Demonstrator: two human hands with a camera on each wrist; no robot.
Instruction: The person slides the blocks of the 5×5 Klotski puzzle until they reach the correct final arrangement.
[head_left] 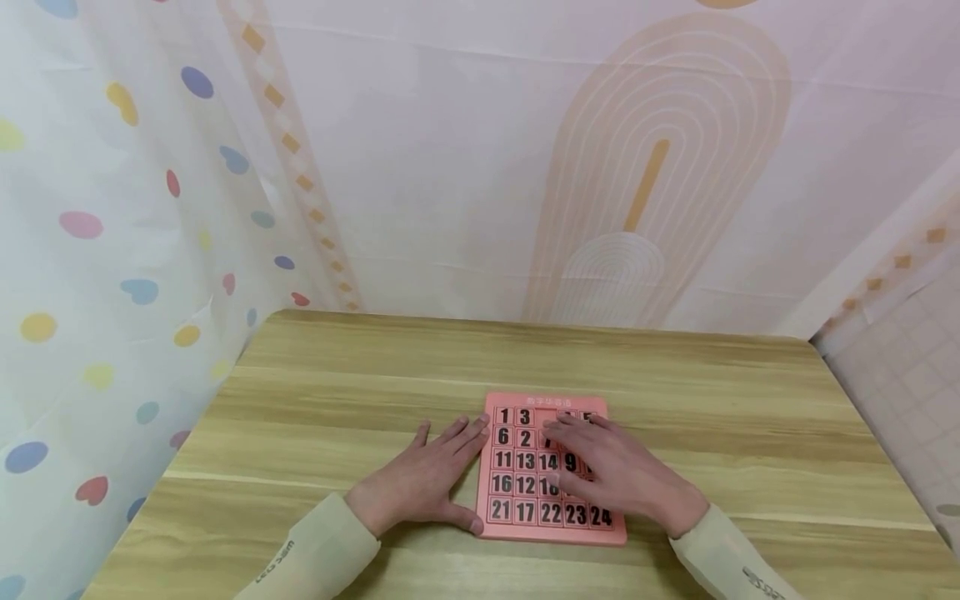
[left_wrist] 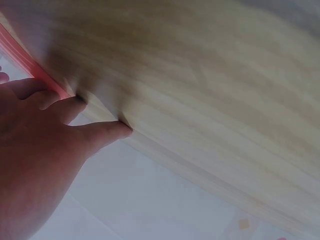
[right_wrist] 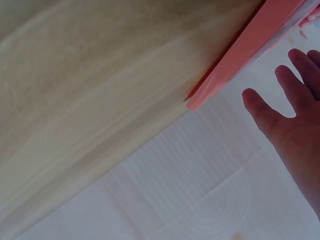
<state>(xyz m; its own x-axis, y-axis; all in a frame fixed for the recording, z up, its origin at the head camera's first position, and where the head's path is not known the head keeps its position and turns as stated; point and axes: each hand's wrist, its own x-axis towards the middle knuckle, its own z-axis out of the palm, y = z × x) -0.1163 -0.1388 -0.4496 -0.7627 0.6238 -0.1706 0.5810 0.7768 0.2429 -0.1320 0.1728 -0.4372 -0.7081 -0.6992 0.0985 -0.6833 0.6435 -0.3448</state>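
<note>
Desk: one, wood-grained (head_left: 360,367), running from the near edge of the head view back to the hanging cloth.
Sleeves: two, pale; the left sleeve (head_left: 322,550) and the right sleeve (head_left: 727,550) each carry dark lettering too unclear to read with certainty.
Hands: two, both bare.
Left hand (head_left: 423,479): fingers extended and spread, fingertips at the left rim of the board, thumb at its lower left corner; nothing grasped.
Right hand (head_left: 622,467): over the board's right side, fingers loosely extended and apart, nothing grasped; whether the fingertips touch the tiles I cannot tell.
Number board (head_left: 551,534): one, pink, lying flat on the desk between the hands, a little right of centre in the head view.
Bottom row: five tiles, 21, 17, 22, 23, 24.
Fourth row: 16, 12, 18 readable, the remainder under the right hand.
Third row: 11, 13, 14, 9, then one mostly covered.
Second row: 6, 2 and a partly covered 7; the remainder hidden.
Top row: 1, 3, one bare pink slot, then 4 and 5 partly covered.
Rim print: one short line along the far edge, too small to read.
Left cloth (head_left: 150,250): white, with coloured dots and hearts.
Back cloth (head_left: 450,167): pale, two lined arches, one large, one small.
</note>
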